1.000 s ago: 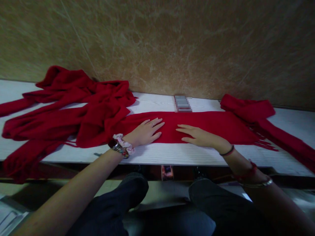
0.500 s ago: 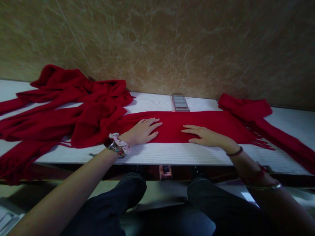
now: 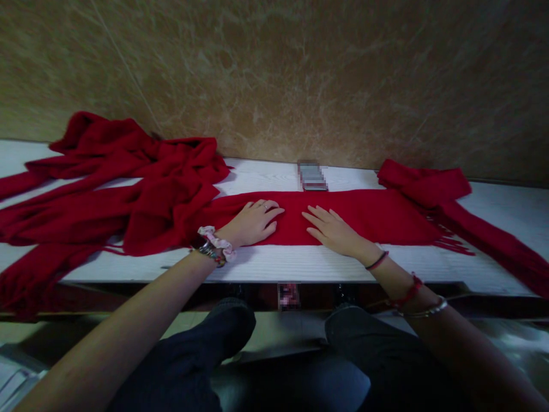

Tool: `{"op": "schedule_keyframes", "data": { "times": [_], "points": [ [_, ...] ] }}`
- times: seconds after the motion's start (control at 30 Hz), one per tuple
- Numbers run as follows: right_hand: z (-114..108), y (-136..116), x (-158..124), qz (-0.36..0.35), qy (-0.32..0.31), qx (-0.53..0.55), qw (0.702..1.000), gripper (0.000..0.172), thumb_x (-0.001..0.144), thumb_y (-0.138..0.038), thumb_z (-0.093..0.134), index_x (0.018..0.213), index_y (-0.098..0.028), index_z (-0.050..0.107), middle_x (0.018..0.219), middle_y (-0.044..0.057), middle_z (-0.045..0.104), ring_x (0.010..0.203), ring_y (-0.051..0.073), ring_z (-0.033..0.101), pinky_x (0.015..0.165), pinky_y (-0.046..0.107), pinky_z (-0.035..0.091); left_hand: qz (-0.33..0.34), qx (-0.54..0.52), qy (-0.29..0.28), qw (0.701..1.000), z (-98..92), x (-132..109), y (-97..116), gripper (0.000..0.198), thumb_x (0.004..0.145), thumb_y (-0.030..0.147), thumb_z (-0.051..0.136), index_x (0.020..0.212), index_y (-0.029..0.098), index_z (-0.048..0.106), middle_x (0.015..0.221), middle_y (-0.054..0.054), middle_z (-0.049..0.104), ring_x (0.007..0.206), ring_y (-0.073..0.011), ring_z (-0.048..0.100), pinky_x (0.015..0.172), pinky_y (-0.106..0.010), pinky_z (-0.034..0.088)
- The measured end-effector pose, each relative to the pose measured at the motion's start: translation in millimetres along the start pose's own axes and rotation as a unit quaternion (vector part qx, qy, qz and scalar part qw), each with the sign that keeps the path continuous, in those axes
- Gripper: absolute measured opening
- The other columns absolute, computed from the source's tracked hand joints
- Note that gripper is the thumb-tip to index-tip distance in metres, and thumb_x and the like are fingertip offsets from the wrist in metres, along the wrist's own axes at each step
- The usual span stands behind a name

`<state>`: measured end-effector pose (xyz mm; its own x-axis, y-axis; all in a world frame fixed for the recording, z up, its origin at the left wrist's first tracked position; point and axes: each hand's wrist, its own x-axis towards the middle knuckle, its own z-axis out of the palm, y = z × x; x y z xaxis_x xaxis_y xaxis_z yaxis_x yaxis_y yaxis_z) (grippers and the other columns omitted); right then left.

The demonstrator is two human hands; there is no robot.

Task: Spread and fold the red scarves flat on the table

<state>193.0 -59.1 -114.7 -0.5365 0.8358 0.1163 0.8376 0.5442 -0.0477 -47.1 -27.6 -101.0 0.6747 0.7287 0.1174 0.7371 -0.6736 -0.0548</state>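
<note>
A red scarf [image 3: 377,214] lies stretched flat along a white table [image 3: 300,266], its fringe at the right end. My left hand [image 3: 253,222] rests palm down on the scarf's middle, fingers slightly curled and apart. My right hand [image 3: 332,230] lies flat on the scarf just to its right, fingers spread. Neither hand holds anything. The two hands are a short gap apart.
A heap of several crumpled red scarves [image 3: 115,189] covers the table's left part. Another red scarf [image 3: 450,203] lies at the right, trailing towards the edge. A small blurred object [image 3: 312,175] sits at the back by the brown marbled wall [image 3: 300,74]. My knees are below the table edge.
My right hand slid left along the scarf, closing towards the left hand. My left hand's fingers curled a little. The view shifted slightly.
</note>
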Motion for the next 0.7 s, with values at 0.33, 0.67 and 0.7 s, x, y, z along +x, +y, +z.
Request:
{"op": "schedule_keyframes", "data": {
  "times": [0.33, 0.67, 0.7],
  "points": [
    [1.9, -1.1, 0.6, 0.006, 0.013, -0.009, 1.000, 0.049, 0.094, -0.036, 0.031, 0.137, -0.016, 0.040, 0.146, 0.011, 0.034, 0.134, 0.026, 0.031, 0.108, 0.048, 0.025, -0.188, 0.072, 0.045, 0.978, 2.1, -5.3, 12.4, 0.049, 0.089, 0.041, 0.034, 0.121, 0.009, 0.053, 0.118, -0.019, 0.050, 0.107, -0.0328, 0.046, 0.083, -0.045, 0.042],
    [3.1, -1.6, 0.3, 0.004, 0.021, -0.021, 1.000, 0.049, 0.094, -0.037, 0.030, 0.138, -0.016, 0.040, 0.146, 0.011, 0.034, 0.133, 0.026, 0.031, 0.108, 0.047, 0.026, -0.134, 0.052, -0.035, 0.989, -10.3, 14.8, 1.8, 0.044, 0.089, 0.030, 0.032, 0.129, 0.018, 0.047, 0.127, -0.015, 0.047, 0.112, -0.0336, 0.044, 0.083, -0.047, 0.043],
    [3.1, -1.6, 0.2, 0.004, 0.020, -0.021, 1.000, 0.049, 0.094, -0.036, 0.030, 0.137, -0.016, 0.040, 0.146, 0.011, 0.034, 0.133, 0.026, 0.031, 0.108, 0.047, 0.026, -0.170, 0.066, -0.026, 0.983, -11.4, 17.2, 5.6, 0.044, 0.089, 0.030, 0.033, 0.126, 0.013, 0.049, 0.124, -0.018, 0.048, 0.110, -0.0352, 0.046, 0.081, -0.046, 0.043]
  ]
}}
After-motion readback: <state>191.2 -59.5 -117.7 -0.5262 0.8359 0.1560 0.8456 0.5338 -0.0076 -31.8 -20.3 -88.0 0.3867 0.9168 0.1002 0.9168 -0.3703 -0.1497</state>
